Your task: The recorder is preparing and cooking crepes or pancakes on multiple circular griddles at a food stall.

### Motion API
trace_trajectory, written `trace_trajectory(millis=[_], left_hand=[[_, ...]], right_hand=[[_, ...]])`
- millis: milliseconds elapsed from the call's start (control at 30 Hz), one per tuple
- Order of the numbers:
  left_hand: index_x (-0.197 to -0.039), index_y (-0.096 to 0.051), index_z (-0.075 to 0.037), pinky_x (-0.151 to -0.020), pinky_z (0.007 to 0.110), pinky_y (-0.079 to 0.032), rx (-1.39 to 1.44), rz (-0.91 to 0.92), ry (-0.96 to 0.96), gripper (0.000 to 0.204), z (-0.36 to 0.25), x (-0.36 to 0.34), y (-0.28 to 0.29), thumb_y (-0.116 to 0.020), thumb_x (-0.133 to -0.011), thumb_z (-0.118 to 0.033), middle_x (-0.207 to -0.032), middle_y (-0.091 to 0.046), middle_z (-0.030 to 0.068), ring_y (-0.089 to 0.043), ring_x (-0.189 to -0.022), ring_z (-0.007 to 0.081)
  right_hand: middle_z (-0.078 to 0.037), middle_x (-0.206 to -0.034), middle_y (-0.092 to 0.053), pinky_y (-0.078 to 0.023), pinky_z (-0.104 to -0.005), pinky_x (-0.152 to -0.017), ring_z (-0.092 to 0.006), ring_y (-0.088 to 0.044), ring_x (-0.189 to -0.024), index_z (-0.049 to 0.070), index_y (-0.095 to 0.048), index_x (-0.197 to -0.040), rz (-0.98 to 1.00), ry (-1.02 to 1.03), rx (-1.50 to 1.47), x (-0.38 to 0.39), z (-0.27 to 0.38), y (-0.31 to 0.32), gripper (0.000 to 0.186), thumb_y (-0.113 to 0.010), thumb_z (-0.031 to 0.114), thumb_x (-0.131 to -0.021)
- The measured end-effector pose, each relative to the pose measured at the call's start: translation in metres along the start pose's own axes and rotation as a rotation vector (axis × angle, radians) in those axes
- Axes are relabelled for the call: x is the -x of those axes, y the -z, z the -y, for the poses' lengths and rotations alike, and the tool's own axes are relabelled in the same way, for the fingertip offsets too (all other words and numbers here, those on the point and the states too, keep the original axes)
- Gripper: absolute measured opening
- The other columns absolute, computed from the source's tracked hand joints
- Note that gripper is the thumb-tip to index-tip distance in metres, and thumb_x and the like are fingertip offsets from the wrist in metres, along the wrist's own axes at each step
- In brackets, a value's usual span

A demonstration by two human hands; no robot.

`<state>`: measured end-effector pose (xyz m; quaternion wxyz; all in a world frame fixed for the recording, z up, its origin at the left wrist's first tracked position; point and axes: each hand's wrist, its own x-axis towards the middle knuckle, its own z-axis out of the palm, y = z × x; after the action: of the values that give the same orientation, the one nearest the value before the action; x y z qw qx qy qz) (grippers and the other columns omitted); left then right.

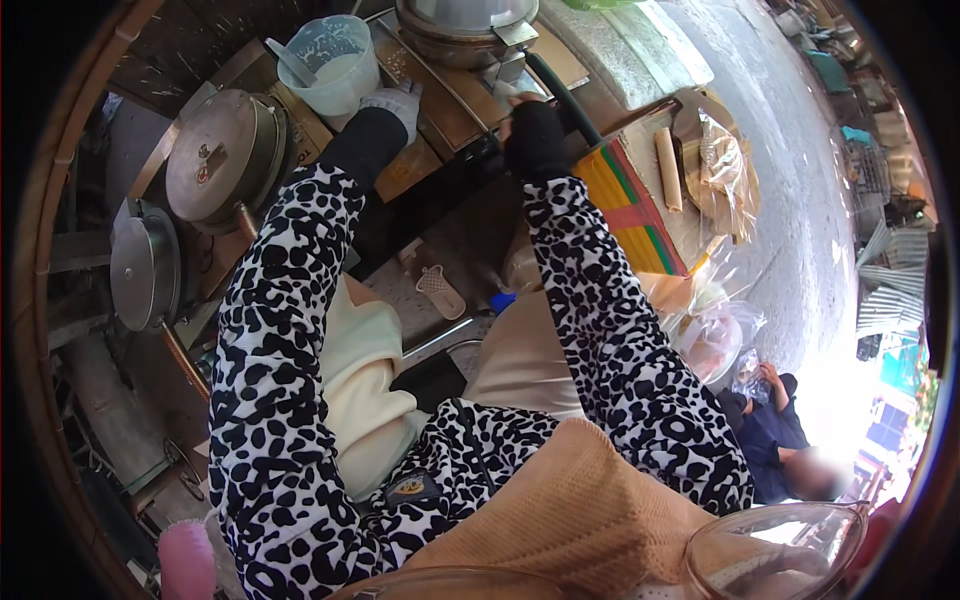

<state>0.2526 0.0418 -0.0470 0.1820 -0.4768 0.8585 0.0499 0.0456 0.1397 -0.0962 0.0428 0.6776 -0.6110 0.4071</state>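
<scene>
My left hand (396, 104), in a pale glove, is beside a translucent plastic bucket (325, 88) of whitish batter with a pale scoop handle (290, 62) leaning out of it. Its fingers are turned away, and what they do is unclear. To the right, my right hand (510, 115) shows only in part past a black cuff. It is close to a pale bit of cloth or plastic (508, 88) and a round metal cooking iron (466, 38); whether it grips anything is hidden. Both arms wear black-and-white animal-print sleeves.
Two round metal irons (222, 155) (145, 268) stand at the left. A box with yellow, red and green stripes (625, 205) is at the right, with a rolled tan wafer (668, 168) and plastic-wrapped goods (722, 165) on top. Another person (775, 430) sits beyond, lower right.
</scene>
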Motion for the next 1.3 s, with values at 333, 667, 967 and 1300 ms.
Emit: trace_trajectory(millis=[333,667,967,1300], left_hand=[[-0.147,-0.024,-0.009,-0.106,0.036,-0.037,0.034,0.007,0.01,0.075,0.005,0.004,-0.003,-0.051,-0.077,-0.012,-0.154,-0.021,0.0142,-0.041,-0.131,0.028],[-0.148,-0.02,-0.01,-0.108,0.035,-0.034,0.056,0.037,0.013,0.075,0.001,-0.001,-0.007,-0.048,-0.079,-0.013,-0.155,-0.019,0.0123,-0.034,-0.136,0.0257],[-0.149,-0.019,-0.012,-0.106,0.036,-0.037,0.057,0.004,-0.011,0.077,-0.004,-0.002,-0.004,-0.049,-0.078,-0.012,-0.156,-0.018,0.0108,-0.04,-0.133,0.0264],[-0.148,-0.023,-0.013,-0.104,0.037,-0.04,0.036,-0.063,-0.018,0.072,-0.011,-0.001,-0.008,-0.046,-0.08,-0.013,-0.155,-0.021,0.0096,-0.043,-0.13,0.0267]], right_hand=[[-0.015,-0.086,-0.064,-0.05,-0.0408,-0.076,-0.0304,-0.063,-0.089,0.006,-0.067,-0.084,0.286,-0.071,0.34,-0.023,0.005,-0.01,0.016,-0.056,0.018,-0.081],[-0.017,-0.075,-0.065,-0.051,-0.0396,-0.072,-0.0336,-0.063,-0.073,0.004,-0.069,-0.083,0.168,-0.44,0.093,0.028,-0.056,-0.001,0.021,-0.057,0.015,-0.071],[-0.019,-0.085,-0.068,-0.051,-0.0351,-0.067,-0.0276,-0.068,-0.079,0.004,-0.071,-0.093,0.481,-0.431,0.15,0.065,-0.153,-0.028,0.032,-0.063,0.032,-0.079],[-0.018,-0.078,-0.06,-0.049,-0.044,-0.063,-0.0352,-0.062,-0.078,0.007,-0.064,-0.087,0.288,-0.462,0.168,0.134,0.0,-0.094,0.025,-0.056,0.031,-0.089]])
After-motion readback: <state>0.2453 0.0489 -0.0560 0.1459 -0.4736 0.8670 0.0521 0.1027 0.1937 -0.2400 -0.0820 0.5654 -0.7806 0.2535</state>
